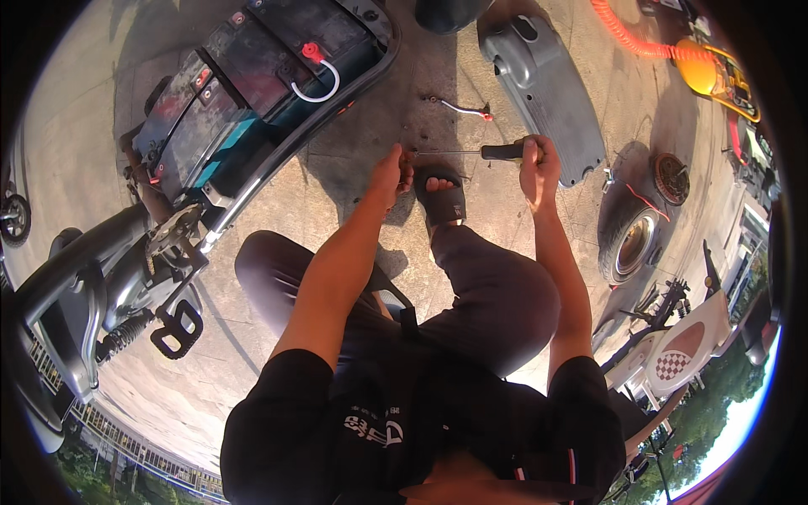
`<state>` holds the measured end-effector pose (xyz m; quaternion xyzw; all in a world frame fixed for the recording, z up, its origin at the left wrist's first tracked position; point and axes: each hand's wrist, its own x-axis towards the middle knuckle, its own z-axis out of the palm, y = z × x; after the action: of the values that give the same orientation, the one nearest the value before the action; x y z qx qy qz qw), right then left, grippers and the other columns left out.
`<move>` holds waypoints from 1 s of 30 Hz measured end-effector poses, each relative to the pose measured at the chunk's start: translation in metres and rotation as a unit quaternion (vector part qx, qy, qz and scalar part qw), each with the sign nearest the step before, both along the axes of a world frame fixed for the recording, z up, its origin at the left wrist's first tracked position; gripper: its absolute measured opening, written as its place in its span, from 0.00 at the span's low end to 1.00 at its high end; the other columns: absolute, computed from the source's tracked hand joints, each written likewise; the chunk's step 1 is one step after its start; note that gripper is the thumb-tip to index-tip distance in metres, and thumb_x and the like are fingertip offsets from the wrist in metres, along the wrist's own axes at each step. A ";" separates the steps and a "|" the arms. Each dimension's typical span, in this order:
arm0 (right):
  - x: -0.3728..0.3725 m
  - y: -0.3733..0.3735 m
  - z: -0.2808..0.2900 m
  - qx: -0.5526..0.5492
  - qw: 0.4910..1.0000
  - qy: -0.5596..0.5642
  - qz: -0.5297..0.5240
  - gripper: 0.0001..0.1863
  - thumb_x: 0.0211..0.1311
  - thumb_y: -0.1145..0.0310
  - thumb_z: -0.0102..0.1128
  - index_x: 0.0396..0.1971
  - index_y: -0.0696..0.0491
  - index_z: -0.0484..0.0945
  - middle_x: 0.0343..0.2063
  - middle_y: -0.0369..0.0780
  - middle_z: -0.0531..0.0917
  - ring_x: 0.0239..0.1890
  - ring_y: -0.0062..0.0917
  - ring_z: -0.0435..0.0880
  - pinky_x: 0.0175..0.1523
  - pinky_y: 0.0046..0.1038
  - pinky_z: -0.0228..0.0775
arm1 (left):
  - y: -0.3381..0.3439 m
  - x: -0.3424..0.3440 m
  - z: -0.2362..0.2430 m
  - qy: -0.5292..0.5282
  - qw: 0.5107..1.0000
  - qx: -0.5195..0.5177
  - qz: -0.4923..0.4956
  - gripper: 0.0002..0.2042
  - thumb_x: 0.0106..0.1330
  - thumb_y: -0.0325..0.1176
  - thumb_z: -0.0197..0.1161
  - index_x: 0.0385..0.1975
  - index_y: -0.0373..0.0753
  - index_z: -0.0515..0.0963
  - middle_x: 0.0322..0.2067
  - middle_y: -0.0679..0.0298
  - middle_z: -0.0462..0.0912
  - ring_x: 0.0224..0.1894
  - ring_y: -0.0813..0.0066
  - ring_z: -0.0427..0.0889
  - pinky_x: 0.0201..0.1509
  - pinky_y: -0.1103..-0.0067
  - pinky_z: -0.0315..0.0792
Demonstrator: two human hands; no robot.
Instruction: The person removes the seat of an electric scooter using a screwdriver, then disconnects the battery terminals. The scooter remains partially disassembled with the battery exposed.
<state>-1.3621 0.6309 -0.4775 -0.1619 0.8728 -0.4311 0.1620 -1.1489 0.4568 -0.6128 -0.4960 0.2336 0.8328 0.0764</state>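
Note:
My right hand (539, 172) is closed round the black handle of a screwdriver (502, 151), held level above the ground. Its thin metal shaft points left toward my left hand (391, 178). The fingers of that hand are curled together right at the shaft's tip; whatever they pinch is too small to make out. Just beyond lies a short white cable (459, 108) with red ends on the concrete. To the left, an electric two-wheeler has an open battery bay with several dark batteries (273, 76) and a white cable (324, 94) with a red terminal cap on top.
A grey plastic cover (551, 101) lies beyond my right hand. Farther right are a loose wheel (631, 244), a round rusty part (671, 178) and an orange coiled air hose (627, 32). A pedal (177, 330) juts out at left. My sandalled foot (441, 198) is below the screwdriver.

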 end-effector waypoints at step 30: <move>0.004 -0.308 0.252 -0.217 0.858 0.336 0.324 0.06 0.63 0.70 0.64 0.36 0.55 0.81 0.26 0.33 0.84 0.30 0.13 0.80 0.37 0.19 0.74 | -0.140 0.025 0.240 -0.057 0.734 -0.675 -0.049 0.12 0.65 0.39 0.63 0.40 0.36 0.78 0.26 0.58 0.84 0.27 0.59 0.83 0.31 0.67 0.74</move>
<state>-1.3583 0.3226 -0.2259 -0.6012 0.6571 -0.4521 -0.0496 -1.1236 0.3173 -0.3725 -0.4520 0.7532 0.4219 -0.2246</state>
